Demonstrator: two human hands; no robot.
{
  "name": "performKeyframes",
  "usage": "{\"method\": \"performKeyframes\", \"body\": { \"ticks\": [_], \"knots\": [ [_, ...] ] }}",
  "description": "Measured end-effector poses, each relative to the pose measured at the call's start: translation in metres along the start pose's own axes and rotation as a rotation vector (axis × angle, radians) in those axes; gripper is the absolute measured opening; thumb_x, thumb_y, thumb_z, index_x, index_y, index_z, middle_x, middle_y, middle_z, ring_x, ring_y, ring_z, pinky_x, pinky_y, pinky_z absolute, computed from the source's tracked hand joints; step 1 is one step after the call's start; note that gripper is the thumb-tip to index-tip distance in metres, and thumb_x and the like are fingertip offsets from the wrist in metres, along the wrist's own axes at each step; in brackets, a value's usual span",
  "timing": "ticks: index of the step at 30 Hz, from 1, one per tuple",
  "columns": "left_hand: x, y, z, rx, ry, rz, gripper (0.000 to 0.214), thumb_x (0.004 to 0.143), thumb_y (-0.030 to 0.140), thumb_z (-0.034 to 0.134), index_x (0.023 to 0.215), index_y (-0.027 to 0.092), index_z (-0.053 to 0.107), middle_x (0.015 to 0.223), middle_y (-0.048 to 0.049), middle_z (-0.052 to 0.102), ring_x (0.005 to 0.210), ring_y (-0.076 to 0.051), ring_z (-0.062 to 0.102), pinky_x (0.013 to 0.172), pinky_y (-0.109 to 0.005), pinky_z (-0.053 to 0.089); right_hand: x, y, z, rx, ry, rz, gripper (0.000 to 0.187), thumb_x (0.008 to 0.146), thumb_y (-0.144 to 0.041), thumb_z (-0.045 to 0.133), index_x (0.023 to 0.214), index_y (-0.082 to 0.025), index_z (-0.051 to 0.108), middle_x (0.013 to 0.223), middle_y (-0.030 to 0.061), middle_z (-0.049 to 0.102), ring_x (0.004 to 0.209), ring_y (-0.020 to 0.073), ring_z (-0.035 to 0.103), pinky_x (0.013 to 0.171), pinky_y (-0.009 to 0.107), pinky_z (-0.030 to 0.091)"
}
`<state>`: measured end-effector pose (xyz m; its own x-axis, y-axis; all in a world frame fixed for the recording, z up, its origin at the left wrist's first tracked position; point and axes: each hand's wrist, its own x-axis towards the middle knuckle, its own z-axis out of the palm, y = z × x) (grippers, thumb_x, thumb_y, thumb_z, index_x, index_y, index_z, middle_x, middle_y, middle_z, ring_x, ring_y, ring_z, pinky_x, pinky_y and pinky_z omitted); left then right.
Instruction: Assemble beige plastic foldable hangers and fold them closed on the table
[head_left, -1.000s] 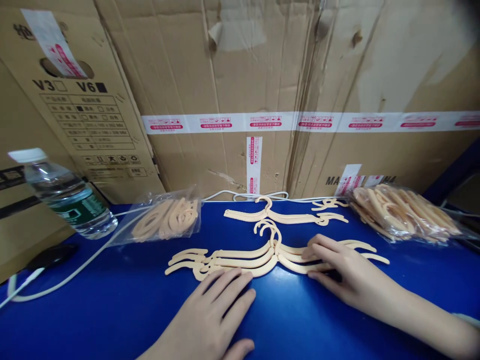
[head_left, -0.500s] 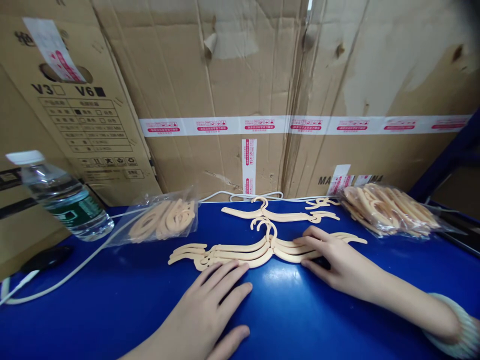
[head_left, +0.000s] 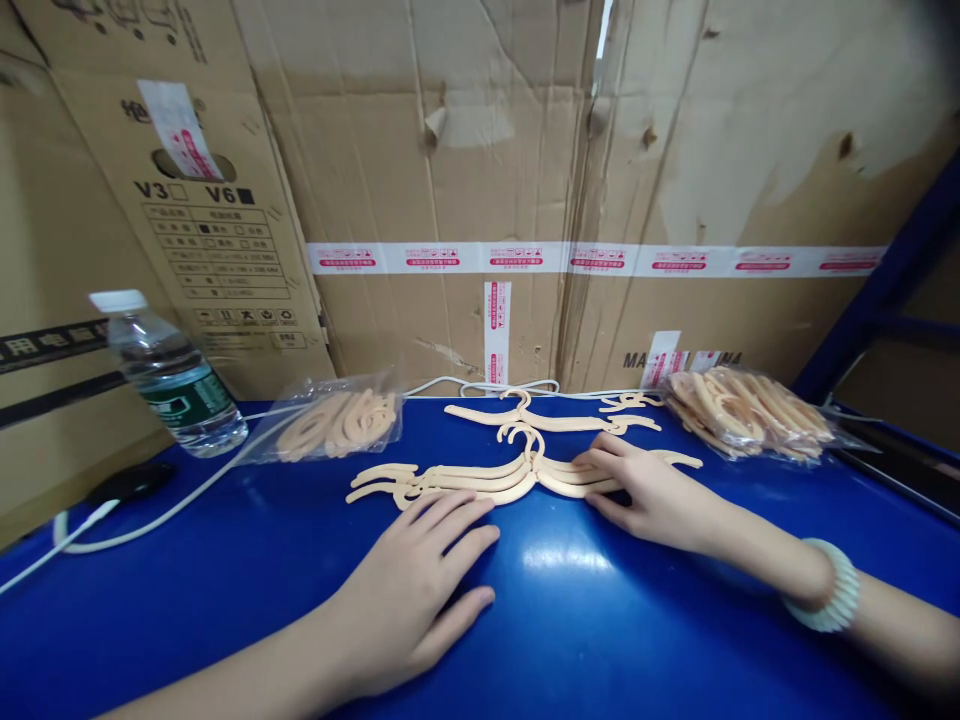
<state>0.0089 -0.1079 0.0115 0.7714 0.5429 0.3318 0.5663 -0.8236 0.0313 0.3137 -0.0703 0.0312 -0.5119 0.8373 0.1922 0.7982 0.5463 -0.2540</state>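
Note:
A stack of beige plastic clothes hangers (head_left: 506, 487) lies on the blue table, hooks pointing away from me. My left hand (head_left: 420, 570) rests flat with spread fingers, its fingertips at the near edge of the stack's left arm. Across the stack's right arm, my right hand (head_left: 637, 490) has its fingers over the top and its thumb at the near side, gripping it. Just behind lies another beige hanger (head_left: 487, 416), with a small beige hanger piece (head_left: 630, 402) to its right.
Bagged beige hangers lie at the left (head_left: 337, 420) and right (head_left: 750, 410). A water bottle (head_left: 180, 385), a black device (head_left: 131, 482) and a white cable (head_left: 150, 530) are on the left. Cardboard boxes (head_left: 450, 190) stand along the back of the blue table (head_left: 585, 640).
The camera view has shifted, so the scene sits slightly differently in the picture. Both hands keep nearly the same place against the hanger stack.

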Motion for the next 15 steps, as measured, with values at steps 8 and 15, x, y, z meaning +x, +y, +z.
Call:
{"method": "performKeyframes", "body": {
  "ticks": [8,15],
  "knots": [
    [0.0007,0.0030,0.0001,-0.004,0.066,0.039,0.032,0.095,0.028,0.050,0.125,0.020,0.057,0.135,-0.0099,0.059,0.125,-0.030,0.050,0.105,-0.052,0.040,-0.0033,0.0008,-0.0004,-0.040,0.000,-0.029,0.024,0.088,-0.019,0.053,0.111,-0.015,0.058,0.100,0.0092,0.053,0.085,0.0236,0.059,0.077,0.038,0.051],
    [0.0012,0.0016,-0.0012,-0.032,0.047,0.031,0.030,0.094,0.027,0.051,0.123,0.021,0.058,0.133,-0.0092,0.059,0.124,-0.030,0.050,0.105,-0.050,0.040,-0.0014,-0.0013,-0.0012,-0.038,-0.015,-0.021,0.022,0.088,-0.018,0.052,0.109,-0.017,0.059,0.101,0.0093,0.055,0.085,0.0235,0.061,0.077,0.038,0.051]
  ]
}}
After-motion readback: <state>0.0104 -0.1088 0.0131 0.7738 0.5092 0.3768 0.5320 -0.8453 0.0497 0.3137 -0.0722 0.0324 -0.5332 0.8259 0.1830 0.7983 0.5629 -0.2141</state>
